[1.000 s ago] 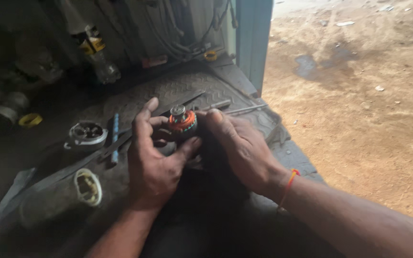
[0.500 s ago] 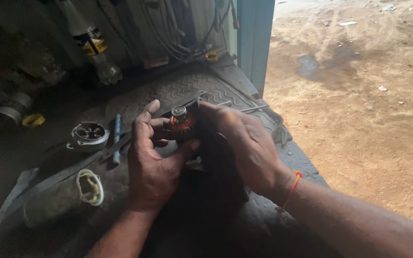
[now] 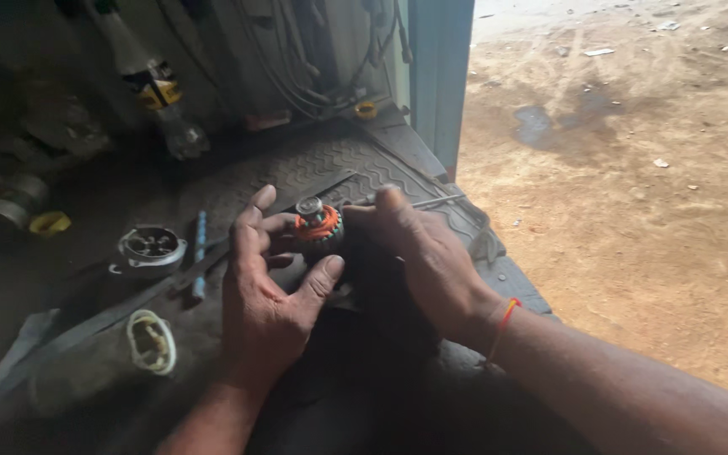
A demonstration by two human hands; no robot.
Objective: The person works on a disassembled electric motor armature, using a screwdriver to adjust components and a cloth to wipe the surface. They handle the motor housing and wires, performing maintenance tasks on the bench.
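Observation:
Both hands grip a small motor armature [image 3: 318, 226] with orange copper windings, dark iron and a silver shaft end pointing up. My left hand [image 3: 267, 295] cups it from the left, thumb under it and fingers behind. My right hand [image 3: 419, 253] closes on it from the right, and a dark cloth or rubber piece [image 3: 372, 337] lies below the hands. An orange thread band [image 3: 505, 324] circles my right wrist.
On the dark ribbed rubber mat [image 3: 330, 168] lie a round metal motor cover [image 3: 151, 248], a blue-handled tool [image 3: 200, 253], a white ring part [image 3: 152, 341] and a yellow cap [image 3: 50, 223]. A plastic bottle [image 3: 157, 93] leans at the back. Sandy ground [image 3: 634, 168] lies to the right.
The hands shifted slightly on the armature; the orange windings show again between the fingers after being mostly covered half a second ago.

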